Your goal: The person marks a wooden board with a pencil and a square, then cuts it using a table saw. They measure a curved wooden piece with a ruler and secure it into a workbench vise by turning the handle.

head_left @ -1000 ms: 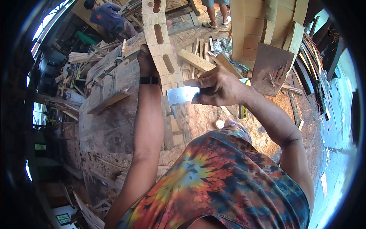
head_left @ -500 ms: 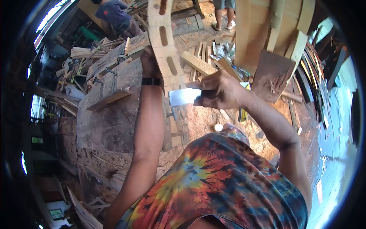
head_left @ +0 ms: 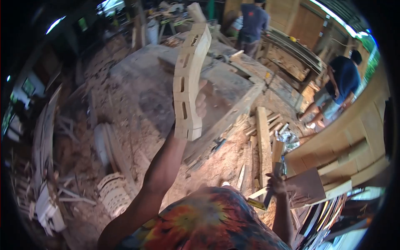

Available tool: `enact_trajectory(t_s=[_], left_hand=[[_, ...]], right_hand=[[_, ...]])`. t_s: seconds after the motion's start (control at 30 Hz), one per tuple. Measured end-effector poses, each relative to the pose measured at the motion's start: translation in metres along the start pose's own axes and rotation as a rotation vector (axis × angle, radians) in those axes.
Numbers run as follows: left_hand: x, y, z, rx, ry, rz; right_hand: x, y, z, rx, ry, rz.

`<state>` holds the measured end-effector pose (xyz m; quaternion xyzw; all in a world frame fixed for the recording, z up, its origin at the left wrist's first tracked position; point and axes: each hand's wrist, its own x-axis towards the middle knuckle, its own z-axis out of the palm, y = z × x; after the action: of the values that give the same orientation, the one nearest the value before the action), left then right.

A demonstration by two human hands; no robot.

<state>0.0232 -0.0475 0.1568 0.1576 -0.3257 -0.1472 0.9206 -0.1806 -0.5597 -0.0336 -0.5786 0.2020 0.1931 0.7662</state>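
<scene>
My left hand (head_left: 201, 102) is wrapped round a curved wooden piece (head_left: 187, 83) from behind, its fingers showing along the right edge. The piece stands nearly upright in front of me, with a row of oblong slots down its face and pencil lines across it. Low on the right, my right hand (head_left: 277, 184) grips a try square (head_left: 270, 197) by its metal blade. The square's yellow and dark stock points left, below the fingers, well apart from the curved piece.
A big worktable (head_left: 158, 83) lies behind the curved piece. Slotted curved pieces (head_left: 114, 193) are stacked at lower left. A long beam (head_left: 263, 146) and offcuts lie on the sawdust floor. A large curved panel (head_left: 346, 146) stands right. Two people (head_left: 252, 27) work further back.
My left hand has lifted and turned the curved piece. The try square, held against it before, has moved away down to the right in my right hand. My view has swung round.
</scene>
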Motion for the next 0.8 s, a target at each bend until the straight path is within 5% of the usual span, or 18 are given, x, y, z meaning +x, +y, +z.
enact_trajectory(t_s=[0.07,0.1,0.13,0.17,0.23,0.3,0.33,0.4,0.47,0.57,0.67,0.7,0.8], left_hand=[[-0.028,0.026,0.004,-0.024,0.080,0.093],[-0.042,0.039,0.007,-0.084,0.106,0.147],[-0.059,0.050,0.010,-0.074,0.129,0.173],[-0.076,0.059,0.014,-0.041,0.180,0.218],[-0.103,0.079,0.005,-0.033,0.164,0.269],[-0.146,0.094,0.005,-0.034,0.215,0.302],[-0.174,0.101,-0.023,0.008,0.142,0.307],[-0.230,0.112,-0.032,0.053,0.243,0.346],[-0.285,0.109,-0.035,-0.018,0.373,0.411],[-0.337,0.098,-0.012,-0.031,0.565,0.489],[-0.396,0.083,-0.019,-0.087,0.582,0.553],[-0.408,0.075,-0.020,-0.088,0.577,0.589],[-0.437,0.054,-0.028,-0.075,0.556,0.686]], right_hand=[[0.008,-0.047,0.004,-0.167,0.231,0.123],[0.032,-0.059,-0.031,-0.093,0.114,0.140],[-0.015,-0.110,0.033,0.006,0.156,0.049],[-0.013,-0.100,0.032,0.030,0.081,0.055],[0.004,-0.037,0.023,-0.605,-0.059,-0.398],[0.007,0.023,0.058,-0.866,0.003,-0.415],[0.004,0.048,0.078,-0.425,0.131,-0.020],[0.018,0.043,0.090,-0.527,0.075,0.212],[0.034,-0.006,0.108,-0.424,0.100,0.202],[0.086,-0.104,0.096,-0.321,-0.055,-0.452],[0.110,-0.206,0.171,-0.528,0.324,-0.658],[0.138,-0.215,0.187,-0.658,0.378,-0.932],[0.213,-0.239,0.218,-1.066,0.188,-1.146]])
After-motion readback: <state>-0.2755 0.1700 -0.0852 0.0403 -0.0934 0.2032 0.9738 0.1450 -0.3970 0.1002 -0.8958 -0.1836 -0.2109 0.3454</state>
